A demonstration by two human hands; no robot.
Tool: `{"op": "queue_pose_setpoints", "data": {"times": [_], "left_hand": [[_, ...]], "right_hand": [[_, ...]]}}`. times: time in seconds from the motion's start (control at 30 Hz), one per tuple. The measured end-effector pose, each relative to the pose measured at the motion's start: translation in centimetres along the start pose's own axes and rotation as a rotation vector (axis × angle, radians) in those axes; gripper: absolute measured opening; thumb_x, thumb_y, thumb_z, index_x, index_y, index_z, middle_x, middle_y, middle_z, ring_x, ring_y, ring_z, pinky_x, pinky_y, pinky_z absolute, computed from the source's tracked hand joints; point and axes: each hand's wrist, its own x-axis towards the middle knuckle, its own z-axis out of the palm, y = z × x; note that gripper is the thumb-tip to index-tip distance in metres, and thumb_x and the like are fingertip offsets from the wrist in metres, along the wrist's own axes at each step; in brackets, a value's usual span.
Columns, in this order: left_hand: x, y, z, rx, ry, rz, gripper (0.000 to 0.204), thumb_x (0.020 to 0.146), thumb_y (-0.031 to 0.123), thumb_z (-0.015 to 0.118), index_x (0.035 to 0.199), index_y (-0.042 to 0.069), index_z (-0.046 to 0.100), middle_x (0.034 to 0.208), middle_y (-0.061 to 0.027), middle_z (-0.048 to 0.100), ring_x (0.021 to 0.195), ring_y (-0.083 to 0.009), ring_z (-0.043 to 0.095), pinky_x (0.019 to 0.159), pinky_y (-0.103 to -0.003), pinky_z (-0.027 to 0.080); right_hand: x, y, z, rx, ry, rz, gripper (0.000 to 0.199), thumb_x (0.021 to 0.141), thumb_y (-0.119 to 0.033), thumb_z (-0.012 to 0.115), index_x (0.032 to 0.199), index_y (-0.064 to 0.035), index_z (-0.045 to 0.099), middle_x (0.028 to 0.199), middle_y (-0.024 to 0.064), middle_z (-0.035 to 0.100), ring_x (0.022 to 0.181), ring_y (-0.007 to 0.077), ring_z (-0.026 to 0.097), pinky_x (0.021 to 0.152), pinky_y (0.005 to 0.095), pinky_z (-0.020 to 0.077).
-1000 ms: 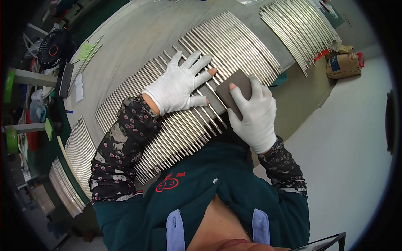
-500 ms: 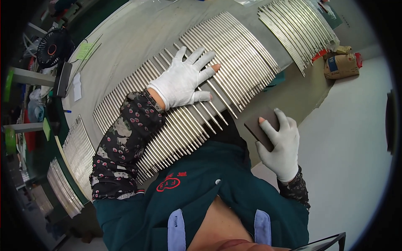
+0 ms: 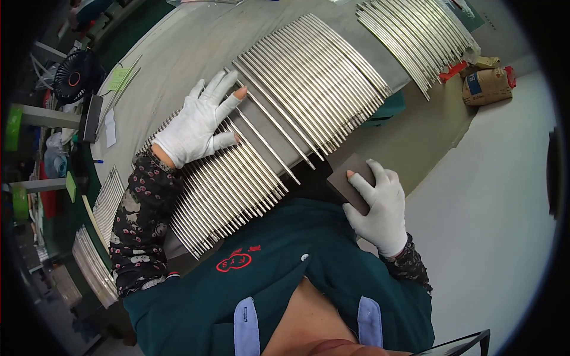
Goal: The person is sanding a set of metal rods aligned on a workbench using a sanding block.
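My left hand (image 3: 205, 121), in a white glove with bare thumb and forefinger tips, lies spread over the upper part of the left group of metal rods (image 3: 228, 190). Its fingertips reach a few loose rods (image 3: 274, 127) in the gap between the groups. To the right of that gap, a wide, tightly lined-up group of shiny rods (image 3: 314, 77) lies on the grey table (image 3: 184, 53). Off the table's near edge, my right hand (image 3: 380, 207), gloved alike, grips a flat dark brown block (image 3: 349, 178) between thumb and fingers.
Another batch of rods (image 3: 415, 41) lies at the far right of the table. Smaller rod stacks (image 3: 95, 264) stand at the left. A black fan (image 3: 74, 77) and a paper slip (image 3: 110, 126) are at the far left. A brown sack (image 3: 488, 88) rests beyond the table's right end.
My left hand has slid left across the rods, and fewer loose rods lie in the gap. My right hand has come slightly left with the block, closer to the table edge.
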Motion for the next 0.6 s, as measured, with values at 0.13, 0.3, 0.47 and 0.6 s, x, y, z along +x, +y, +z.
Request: {"op": "queue_pose_setpoints", "data": {"times": [0.13,0.3,0.47,0.6], "left_hand": [[0.6,0.4,0.9,0.183,-0.091,-0.024,0.073,0.087,0.055,0.050,0.145,0.016,0.029,0.150,-0.0199,0.025,0.138,-0.0394,0.024,0.110,-0.060,0.019],[5.2,0.0,2.9,0.206,-0.024,-0.007,0.073,0.091,0.062,0.036,0.148,0.018,0.023,0.151,-0.0205,0.021,0.138,-0.0405,0.022,0.110,-0.059,0.018],[8.9,0.4,3.7,0.233,0.117,-0.034,0.072,0.092,0.059,0.037,0.148,0.016,0.024,0.152,-0.0197,0.020,0.139,-0.0396,0.022,0.110,-0.059,0.019],[8.7,-0.6,3.1,0.184,0.213,0.012,0.071,0.093,0.059,0.036,0.148,0.016,0.024,0.153,-0.0193,0.019,0.139,-0.0399,0.021,0.111,-0.057,0.019]], "right_hand": [[0.1,-0.1,0.3,0.016,0.008,0.018,0.053,0.060,-0.018,0.076,0.111,-0.0125,0.063,0.122,0.0212,0.051,0.098,0.0353,0.052,0.081,0.0431,0.0456],[0.5,-0.5,0.1,0.025,0.010,0.001,0.054,0.059,-0.017,0.076,0.112,-0.0126,0.062,0.123,0.0208,0.050,0.099,0.0351,0.052,0.082,0.0431,0.0451],[-0.2,-0.2,-0.2,0.030,0.066,-0.004,0.056,0.058,-0.017,0.076,0.113,-0.0131,0.062,0.125,0.0205,0.049,0.101,0.0353,0.051,0.085,0.0431,0.0441],[-0.2,0.2,-0.3,0.033,0.074,0.010,0.058,0.058,-0.015,0.075,0.114,-0.0128,0.061,0.128,0.0207,0.047,0.104,0.0360,0.049,0.088,0.0437,0.0432]]}}
